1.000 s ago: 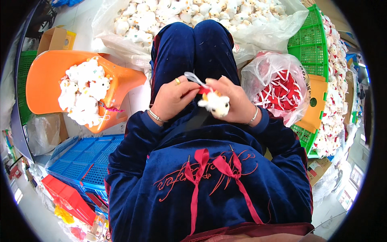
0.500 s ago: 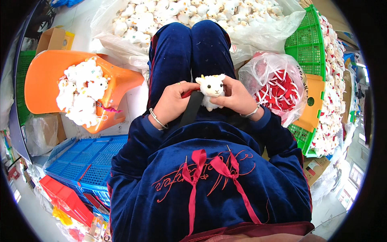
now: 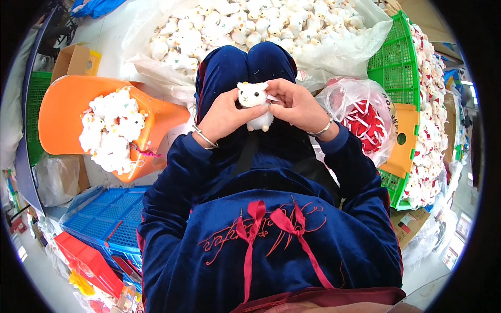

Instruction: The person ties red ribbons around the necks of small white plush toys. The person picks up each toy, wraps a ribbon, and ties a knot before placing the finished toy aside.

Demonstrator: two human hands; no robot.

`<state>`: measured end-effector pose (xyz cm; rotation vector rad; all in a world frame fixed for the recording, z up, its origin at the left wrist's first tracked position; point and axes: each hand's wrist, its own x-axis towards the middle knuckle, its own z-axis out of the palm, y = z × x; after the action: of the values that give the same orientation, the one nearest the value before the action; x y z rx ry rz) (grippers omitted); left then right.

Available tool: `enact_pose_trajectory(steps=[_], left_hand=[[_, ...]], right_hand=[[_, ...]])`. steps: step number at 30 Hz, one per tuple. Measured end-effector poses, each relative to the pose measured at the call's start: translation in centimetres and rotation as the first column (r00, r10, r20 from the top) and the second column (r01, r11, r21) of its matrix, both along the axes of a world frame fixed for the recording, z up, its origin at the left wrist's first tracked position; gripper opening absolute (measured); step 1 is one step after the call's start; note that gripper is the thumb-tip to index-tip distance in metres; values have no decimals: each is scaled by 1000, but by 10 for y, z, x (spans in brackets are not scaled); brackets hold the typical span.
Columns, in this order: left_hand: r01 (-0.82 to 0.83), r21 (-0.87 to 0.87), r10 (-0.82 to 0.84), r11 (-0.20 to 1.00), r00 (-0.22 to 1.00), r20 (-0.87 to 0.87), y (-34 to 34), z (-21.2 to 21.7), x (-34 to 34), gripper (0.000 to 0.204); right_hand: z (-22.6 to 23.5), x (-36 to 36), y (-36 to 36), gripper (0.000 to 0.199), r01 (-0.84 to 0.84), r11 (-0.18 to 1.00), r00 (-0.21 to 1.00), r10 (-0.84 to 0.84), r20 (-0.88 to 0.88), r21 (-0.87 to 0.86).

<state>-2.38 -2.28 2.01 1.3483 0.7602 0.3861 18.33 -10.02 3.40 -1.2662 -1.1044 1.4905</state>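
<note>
**Lamb toy lifted upright between both hands**

Since half a second ago the small white plush lamb (image 3: 254,104) has come up and turned face-on, where a second ago it lay lower toward the right hand. The left hand (image 3: 225,116) now closes its grip on the lamb's side from 9 o'clock; the right hand (image 3: 294,104) pinches it from 3 o'clock, fingertips at a pale tag or strip by its head. It sits over the lap, above the knees.

Progress, as I judge it: one batch of white toys is heaped in the orange plastic bin (image 3: 60,112) at 9 o'clock, while a far larger mass waits in the clear plastic sheet (image 3: 334,49) at 12 o'clock, so much seems left.

At 3 o'clock a clear bag of red-and-white pieces (image 3: 365,117); beyond it a green crate (image 3: 396,68); a brown carton (image 3: 75,60) at 10 o'clock; a blue crate (image 3: 107,219) at 8 o'clock.
</note>
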Motion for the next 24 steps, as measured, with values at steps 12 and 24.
enact_pose_trajectory(steps=[12,24], left_hand=[[24,-224,35,974,966,258,6,1,-25,43],[32,-141,5,990,967,255,4,2,-23,41]], right_hand=[[5,12,7,19,4,999,968,9,251,-50],[30,11,4,14,-51,980,775,-82,626,191]])
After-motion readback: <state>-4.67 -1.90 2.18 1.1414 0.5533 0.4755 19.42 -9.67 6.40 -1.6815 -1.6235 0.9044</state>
